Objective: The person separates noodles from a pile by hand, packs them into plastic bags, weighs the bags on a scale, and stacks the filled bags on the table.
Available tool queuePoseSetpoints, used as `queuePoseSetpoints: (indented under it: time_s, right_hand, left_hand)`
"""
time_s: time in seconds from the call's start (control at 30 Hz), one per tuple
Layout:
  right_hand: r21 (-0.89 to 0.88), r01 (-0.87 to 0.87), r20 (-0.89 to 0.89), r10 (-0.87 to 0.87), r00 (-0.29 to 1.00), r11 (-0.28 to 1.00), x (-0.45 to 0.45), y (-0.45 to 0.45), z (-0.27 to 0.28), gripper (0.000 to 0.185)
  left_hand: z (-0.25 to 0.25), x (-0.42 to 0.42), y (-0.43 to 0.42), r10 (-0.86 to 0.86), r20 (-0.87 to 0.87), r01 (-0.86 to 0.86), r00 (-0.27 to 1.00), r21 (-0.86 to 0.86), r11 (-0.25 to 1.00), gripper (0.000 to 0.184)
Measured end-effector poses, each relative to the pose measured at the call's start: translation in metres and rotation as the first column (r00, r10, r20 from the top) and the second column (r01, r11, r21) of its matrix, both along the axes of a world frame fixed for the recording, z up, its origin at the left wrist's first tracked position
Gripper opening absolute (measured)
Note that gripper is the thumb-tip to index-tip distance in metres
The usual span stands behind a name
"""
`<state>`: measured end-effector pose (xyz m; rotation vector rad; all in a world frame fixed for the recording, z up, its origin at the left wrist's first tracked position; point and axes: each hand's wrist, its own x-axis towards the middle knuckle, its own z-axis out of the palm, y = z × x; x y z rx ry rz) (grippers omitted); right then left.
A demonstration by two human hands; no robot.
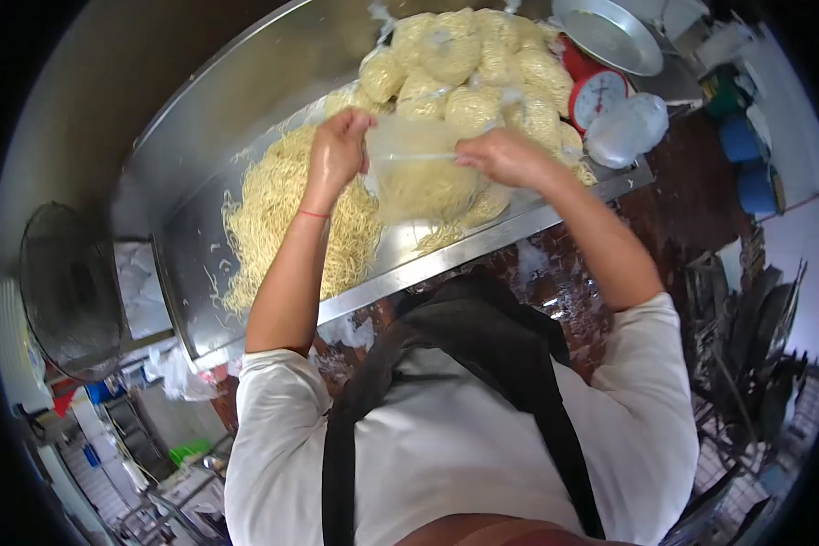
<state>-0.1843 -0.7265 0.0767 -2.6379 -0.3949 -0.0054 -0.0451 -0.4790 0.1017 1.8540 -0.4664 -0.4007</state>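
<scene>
A clear plastic bag (pixel 419 182) with noodles in its lower part hangs between my hands, above the metal tray (pixel 191 227). My left hand (pixel 342 146) is closed on the bag's upper left corner. On the other side, my right hand (pixel 500 155) pinches the upper right edge. The bag's top is stretched between them. A large heap of loose yellow noodles (pixel 291 214) lies just left of the bag, partly behind my left forearm. Several filled noodle bags (pixel 450 55) are piled behind it at the tray's back right.
A red scale (pixel 599 98) with a round metal pan (pixel 610 35) stands right of the pile. Beside it lies a white plastic bag (pixel 626 130). The tray's raised front edge (pixel 482 238) runs close to my apron. A round mesh strainer (pixel 71 291) is at far left.
</scene>
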Motion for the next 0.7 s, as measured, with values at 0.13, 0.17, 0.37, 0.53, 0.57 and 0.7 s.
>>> queuePoseSetpoints:
  time_s: [0.13, 0.17, 0.37, 0.53, 0.57, 0.7]
  right_hand:
    - [0.362, -0.005, -0.123, 0.053, 0.991, 0.932, 0.003, 0.055, -0.021, 0.02]
    - [0.532, 0.084, -0.149, -0.004, 0.989, 0.843, -0.006, 0.058, -0.02, 0.024]
    - [0.304, 0.292, 0.041, -0.319, 0.947, 0.907, -0.043, 0.036, -0.133, 0.068]
    - [0.158, 0.088, 0.361, -0.141, 0.922, 0.983, -0.023, 0.151, -0.178, 0.05]
    - [0.335, 0.177, 0.103, -0.223, 0.969, 0.925, -0.018, 0.16, -0.172, 0.043]
    - [0.289, 0.303, -0.104, -0.285, 0.953, 0.908, 0.007, 0.161, -0.197, 0.029]
  left_hand:
    - [-0.055, -0.008, 0.078, 0.151, -0.133, -0.154, 0.98, -0.01, 0.988, 0.021]
    - [-0.065, -0.015, 0.092, 0.152, -0.154, -0.152, 0.976, 0.013, 0.988, 0.02]
    - [-0.086, -0.033, 0.102, 0.192, -0.239, -0.211, 0.952, -0.057, 0.976, 0.02]
    - [-0.041, -0.066, 0.066, -0.134, -0.239, 0.126, 0.962, -0.051, 0.991, 0.022]
    - [-0.041, -0.067, 0.066, -0.205, -0.242, 0.187, 0.948, -0.093, 0.978, 0.023]
    - [-0.105, -0.059, 0.088, -0.119, 0.199, 0.111, 0.973, 0.051, 0.993, 0.057]
